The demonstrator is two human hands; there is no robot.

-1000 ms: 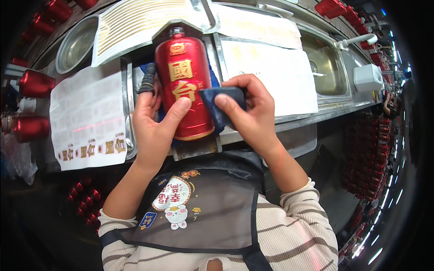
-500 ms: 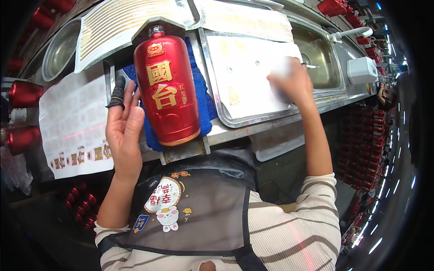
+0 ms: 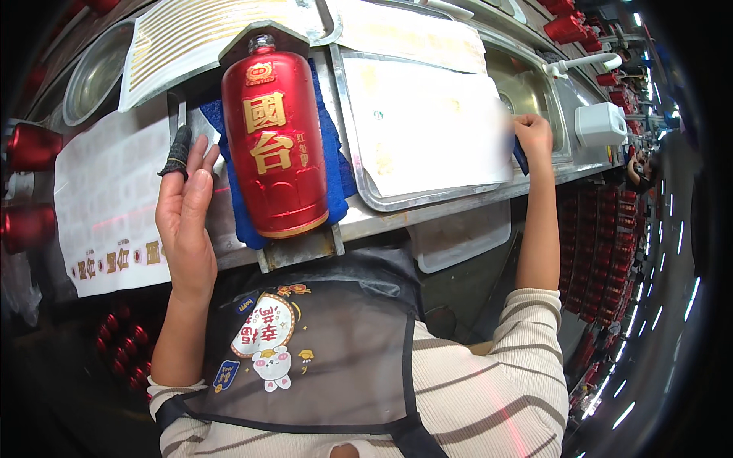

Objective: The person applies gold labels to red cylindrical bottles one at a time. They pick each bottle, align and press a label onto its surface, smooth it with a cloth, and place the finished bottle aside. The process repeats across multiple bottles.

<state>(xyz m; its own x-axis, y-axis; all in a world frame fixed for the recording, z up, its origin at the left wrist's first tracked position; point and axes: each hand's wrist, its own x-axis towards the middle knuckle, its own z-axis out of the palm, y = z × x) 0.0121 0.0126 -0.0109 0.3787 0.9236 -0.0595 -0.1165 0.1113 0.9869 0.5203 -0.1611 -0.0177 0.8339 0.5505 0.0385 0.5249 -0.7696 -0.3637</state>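
Note:
A red bottle (image 3: 276,195) with raised gold characters lies tilted on a blue cloth (image 3: 338,162), its neck away from me. My left hand (image 3: 187,229) is left of the bottle, palm up and fingers stretched out, with a black wrap (image 3: 179,151) on one finger; it holds nothing. Beyond the right edge of a white sheet (image 3: 435,133), my right hand (image 3: 534,136) has its fingers closed. A dark blue piece (image 3: 521,156) shows below them, with a whitish blur beside it; I cannot make out what is gripped. The sheet lies on a metal tray (image 3: 408,200).
A sheet of gold decals (image 3: 114,198) lies at left, near red bottles (image 3: 29,227). Behind are a striped gold sheet (image 3: 202,38) and a metal bowl (image 3: 99,76). At right stand a sink (image 3: 527,88), a faucet (image 3: 588,65) and a white jug (image 3: 601,124).
My right hand has moved right, from over the white sheet to past its edge by the sink. My left hand stays open beside the bottle. The whole view has shifted slightly.

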